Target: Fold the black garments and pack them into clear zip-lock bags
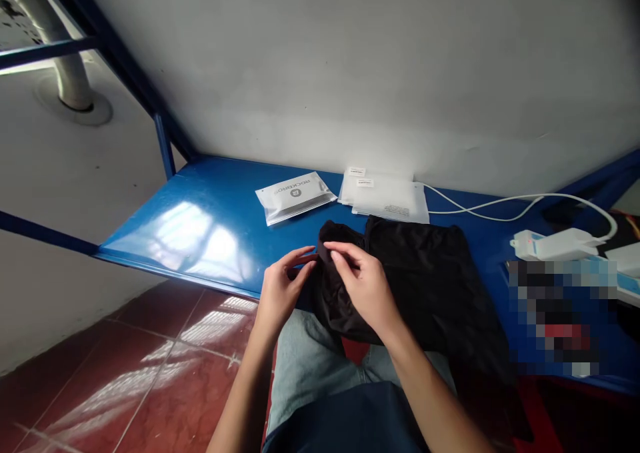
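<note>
A black cloth garment (425,280) lies across the front of the blue table and hangs over its edge above my lap; its exact kind does not show. My left hand (283,290) pinches the garment's left edge between thumb and fingers. Close by on the right, my right hand (367,293) grips a folded band of the same black fabric with thumb and forefinger. The fabric sags in loose folds below both hands.
On the blue table (230,186) lie a printed plastic pouch (295,198) and several overlapping frosted bags (387,196) near the wall. White cables (500,210) run right to a white power strip (560,244). A blurred-out patch covers something at the right.
</note>
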`<state>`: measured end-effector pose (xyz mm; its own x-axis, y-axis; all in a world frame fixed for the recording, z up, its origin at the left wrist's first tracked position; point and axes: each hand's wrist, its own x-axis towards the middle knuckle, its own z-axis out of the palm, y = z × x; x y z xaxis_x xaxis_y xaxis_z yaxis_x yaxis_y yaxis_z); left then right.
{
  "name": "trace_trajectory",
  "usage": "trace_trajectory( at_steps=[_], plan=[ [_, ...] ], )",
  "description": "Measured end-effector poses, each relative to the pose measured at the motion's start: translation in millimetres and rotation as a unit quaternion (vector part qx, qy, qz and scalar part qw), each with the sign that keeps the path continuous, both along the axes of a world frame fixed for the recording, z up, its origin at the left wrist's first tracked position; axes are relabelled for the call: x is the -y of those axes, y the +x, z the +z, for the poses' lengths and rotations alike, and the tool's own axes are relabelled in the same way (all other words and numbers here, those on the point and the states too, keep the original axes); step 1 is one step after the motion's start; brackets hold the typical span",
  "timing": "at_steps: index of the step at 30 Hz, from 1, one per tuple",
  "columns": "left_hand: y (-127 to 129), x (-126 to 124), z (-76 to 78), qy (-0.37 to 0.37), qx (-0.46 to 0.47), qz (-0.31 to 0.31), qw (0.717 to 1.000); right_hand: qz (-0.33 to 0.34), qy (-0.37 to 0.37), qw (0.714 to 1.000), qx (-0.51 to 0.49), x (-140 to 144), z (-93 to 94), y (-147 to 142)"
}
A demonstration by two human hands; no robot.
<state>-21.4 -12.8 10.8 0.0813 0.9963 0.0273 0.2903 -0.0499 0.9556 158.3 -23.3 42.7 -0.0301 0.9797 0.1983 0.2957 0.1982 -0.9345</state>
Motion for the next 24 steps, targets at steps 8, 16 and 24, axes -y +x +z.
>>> trace_trajectory(
  at_steps=[8, 16, 24],
  plan=[
    [70, 0, 22.5, 0.207, -0.177, -0.129, 0.954, -0.150, 0.007, 0.989, 0.006, 47, 1.3, 86],
    [98, -2, -0.5, 0.232, -0.333, -0.229, 0.885, -0.114, -0.019, 0.916, 0.383, 63, -26.3, 121],
    [87, -8, -5.5, 0.107, -0.087, -0.196, 0.971, -0.038, 0.042, 0.918, 0.392, 33, 8.9, 71]
  ],
)
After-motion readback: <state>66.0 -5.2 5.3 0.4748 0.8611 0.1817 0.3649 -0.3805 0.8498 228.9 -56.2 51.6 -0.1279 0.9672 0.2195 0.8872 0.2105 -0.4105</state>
